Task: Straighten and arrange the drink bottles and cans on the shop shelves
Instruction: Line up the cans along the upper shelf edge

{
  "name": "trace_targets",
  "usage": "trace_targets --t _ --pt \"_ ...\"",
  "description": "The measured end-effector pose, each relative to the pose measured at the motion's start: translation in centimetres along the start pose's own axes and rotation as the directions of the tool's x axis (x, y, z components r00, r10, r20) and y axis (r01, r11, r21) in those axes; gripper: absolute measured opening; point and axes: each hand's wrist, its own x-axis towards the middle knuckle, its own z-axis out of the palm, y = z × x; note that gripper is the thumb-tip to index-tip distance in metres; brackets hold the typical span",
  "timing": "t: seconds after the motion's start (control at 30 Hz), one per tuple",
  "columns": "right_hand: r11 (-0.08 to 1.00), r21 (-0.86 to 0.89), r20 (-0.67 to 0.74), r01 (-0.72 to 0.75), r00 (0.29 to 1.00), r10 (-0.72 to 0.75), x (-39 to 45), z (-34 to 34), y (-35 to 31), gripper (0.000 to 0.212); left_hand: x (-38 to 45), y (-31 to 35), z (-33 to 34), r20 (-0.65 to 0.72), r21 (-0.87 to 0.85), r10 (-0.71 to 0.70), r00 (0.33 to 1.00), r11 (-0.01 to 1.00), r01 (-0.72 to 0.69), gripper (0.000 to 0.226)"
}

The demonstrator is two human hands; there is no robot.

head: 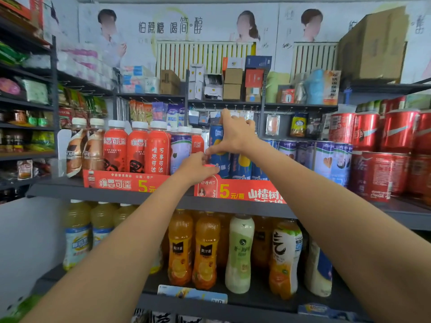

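On the upper shelf point(130, 195), blue cans point(241, 166) stand in a red card tray point(245, 191), with one blue can point(215, 136) stacked on top of them. My right hand point(235, 134) grips this top can, fingers over its top and thumb down at its base. My left hand point(198, 167) sits just below it, fingers curled over the bottle-shaped tab point(208, 183) at the tray's left front corner. Red bottles point(157, 150) with white caps fill a second red tray point(121, 181) to the left.
Purple cans point(324, 159) and stacked red cola cans point(377, 155) stand to the right. Two brown coffee bottles point(75, 150) stand at the far left. The lower shelf point(256, 297) holds orange juice bottles point(205, 250) and a pale green bottle point(240, 252). Snack packets hang behind.
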Motion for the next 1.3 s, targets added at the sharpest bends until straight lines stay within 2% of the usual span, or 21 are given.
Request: trace_targets --t 0.1,0.2,0.33,0.47,0.53,0.6,0.67,0.73,0.8,0.9,1.07,1.3 --pt "0.995 -0.099 0.068 -0.021 0.997 0.028 0.0 0.4 0.0 0.088 0.5 -0.1 0.6 -0.018 0.015 -0.027 0.999 1.000 0.028 0.056" --pt "0.982 -0.187 0.100 -0.018 0.994 0.037 -0.2 1.1 0.1 0.101 0.7 -0.3 1.2 -0.016 -0.012 -0.054 0.998 0.998 0.054 0.045" --pt "0.959 -0.283 0.139 0.023 0.990 0.017 -0.1 1.2 0.0 0.098 0.9 -0.7 1.6 -0.032 -0.014 -0.080 0.996 0.997 0.080 0.044" --pt "0.954 -0.300 0.232 0.025 0.972 0.047 0.4 0.6 -0.6 0.088 0.8 -0.7 1.6 -0.025 0.068 -0.059 0.998 0.996 0.061 0.041" --pt "0.960 -0.279 0.291 0.004 0.953 0.081 0.7 -0.2 -0.8 0.077 0.5 -0.8 1.3 -0.050 0.069 -0.023 0.998 0.997 0.027 0.036" --pt "0.972 -0.235 0.303 -0.006 0.950 0.080 1.1 -0.9 -1.0 0.052 -0.2 -0.8 0.4 -0.182 0.050 0.061 0.981 0.997 -0.053 0.027" --pt "0.980 -0.195 0.172 0.022 0.985 0.012 1.7 -1.3 -1.3 0.036 -0.7 -1.0 -0.9 -0.377 0.083 0.154 0.913 0.988 -0.132 0.019" --pt "0.986 -0.138 0.022 0.089 0.996 -0.087 2.7 -1.0 -2.2 0.029 -0.8 -1.3 -2.4 -0.517 0.148 0.210 0.830 0.977 -0.156 0.022" --pt "0.984 -0.075 0.054 0.159 0.986 -0.155 3.4 0.0 -3.8 0.034 -0.7 -1.7 -3.5 -0.584 0.184 0.221 0.781 0.973 -0.138 0.025" --pt "0.987 -0.025 0.175 0.156 0.973 -0.150 4.2 2.2 -5.8 0.045 -0.7 -2.2 -4.4 -0.586 0.185 0.210 0.782 0.975 -0.123 0.032" --pt "0.993 0.083 0.236 0.084 0.966 -0.101 5.6 3.7 -6.8 0.045 -1.2 -2.7 -5.3 -0.553 0.254 0.215 0.805 0.964 -0.083 0.034" --pt "0.992 0.130 0.145 -0.005 0.989 -0.014 5.3 3.8 -6.6 0.048 -0.8 -2.7 -5.2 -0.524 0.243 0.181 0.832 0.968 -0.058 0.032"
